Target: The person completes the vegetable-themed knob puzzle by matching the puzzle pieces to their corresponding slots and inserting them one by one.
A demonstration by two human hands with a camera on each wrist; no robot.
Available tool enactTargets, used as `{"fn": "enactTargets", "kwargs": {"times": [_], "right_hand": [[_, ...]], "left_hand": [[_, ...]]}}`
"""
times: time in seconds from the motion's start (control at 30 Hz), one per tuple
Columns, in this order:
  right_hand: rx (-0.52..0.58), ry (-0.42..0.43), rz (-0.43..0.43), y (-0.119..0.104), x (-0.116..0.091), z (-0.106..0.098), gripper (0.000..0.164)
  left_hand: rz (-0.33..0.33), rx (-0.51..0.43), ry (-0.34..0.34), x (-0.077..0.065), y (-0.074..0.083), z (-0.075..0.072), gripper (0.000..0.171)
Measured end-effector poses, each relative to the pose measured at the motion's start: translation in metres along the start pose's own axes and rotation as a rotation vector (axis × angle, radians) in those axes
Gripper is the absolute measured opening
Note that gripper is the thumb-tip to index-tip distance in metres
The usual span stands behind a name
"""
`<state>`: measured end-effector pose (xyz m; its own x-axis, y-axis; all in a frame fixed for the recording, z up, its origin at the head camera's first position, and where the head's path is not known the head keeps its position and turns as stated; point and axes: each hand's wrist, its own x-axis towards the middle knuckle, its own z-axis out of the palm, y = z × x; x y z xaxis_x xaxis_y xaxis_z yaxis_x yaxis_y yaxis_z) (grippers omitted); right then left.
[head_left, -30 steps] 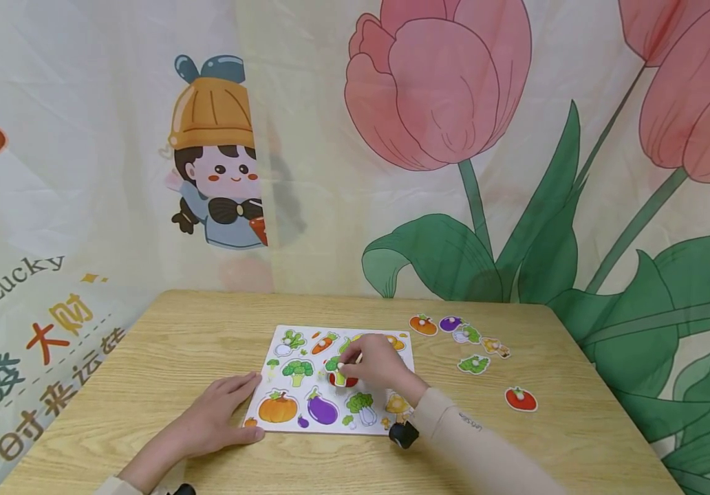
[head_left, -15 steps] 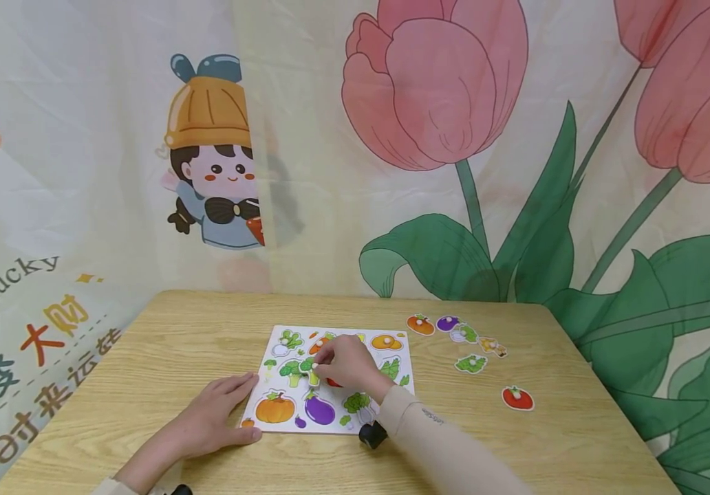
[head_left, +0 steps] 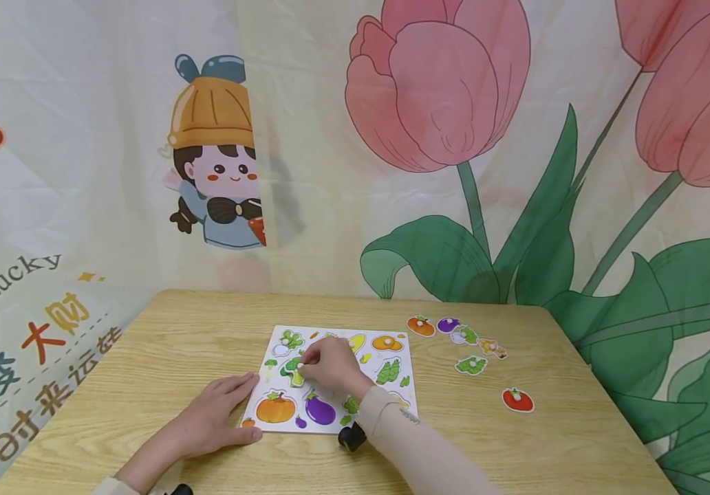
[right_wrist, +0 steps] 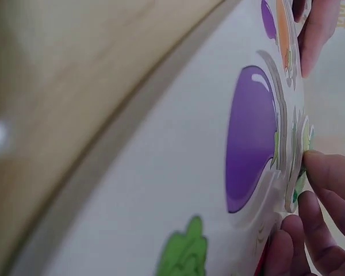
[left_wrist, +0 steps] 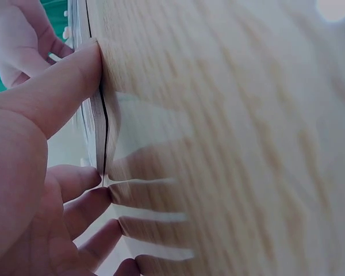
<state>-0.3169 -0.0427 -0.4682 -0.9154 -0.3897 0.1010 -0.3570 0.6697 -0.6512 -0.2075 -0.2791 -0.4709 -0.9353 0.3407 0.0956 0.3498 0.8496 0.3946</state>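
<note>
A white vegetable puzzle board (head_left: 281, 427) lies on the table, printed with a pumpkin, an eggplant and other vegetables. My right hand (head_left: 333, 364) pinches a broccoli puzzle piece (head_left: 294, 375) over the broccoli picture in the board's left half. In the right wrist view the thumb and a finger hold that broccoli piece (right_wrist: 302, 138) close to the board's face, edge-on; whether it sits in its recess I cannot tell. My left hand (head_left: 206, 416) rests on the table at the board's near left corner. In the left wrist view its extended thumb and fingertips touch the board's edge (left_wrist: 98, 129).
Right of the board lie several loose knobbed pieces: a pumpkin (head_left: 420, 326), an eggplant (head_left: 448, 324), a green-and-white vegetable (head_left: 465, 335), a yellowish piece (head_left: 492, 348), a green one (head_left: 470, 365) and a tomato (head_left: 518, 400). A printed curtain (head_left: 318, 206) hangs behind the table (head_left: 553, 454).
My right hand has moved left across the board with the broccoli piece, from near the middle onto the broccoli picture. The left hand stays in place.
</note>
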Motion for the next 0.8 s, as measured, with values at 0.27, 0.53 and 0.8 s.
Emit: {"fn": "enactTargets", "kwargs": {"times": [0.27, 0.53, 0.8], "right_hand": [[0.017, -0.021, 0.016, 0.0012, 0.0015, 0.0016, 0.004], [0.052, -0.03, 0.062, 0.0009, 0.0016, 0.0026, 0.008], [0.045, -0.025, 0.099, 0.0014, 0.0048, 0.0068, 0.006]], "left_hand": [[0.005, -0.005, 0.0, 0.0008, 0.0013, -0.0006, 0.095], [-0.002, -0.003, -0.007, 0.0011, 0.0013, -0.0007, 0.096], [0.015, 0.018, 0.003, -0.001, 0.002, -0.001, 0.097]]}}
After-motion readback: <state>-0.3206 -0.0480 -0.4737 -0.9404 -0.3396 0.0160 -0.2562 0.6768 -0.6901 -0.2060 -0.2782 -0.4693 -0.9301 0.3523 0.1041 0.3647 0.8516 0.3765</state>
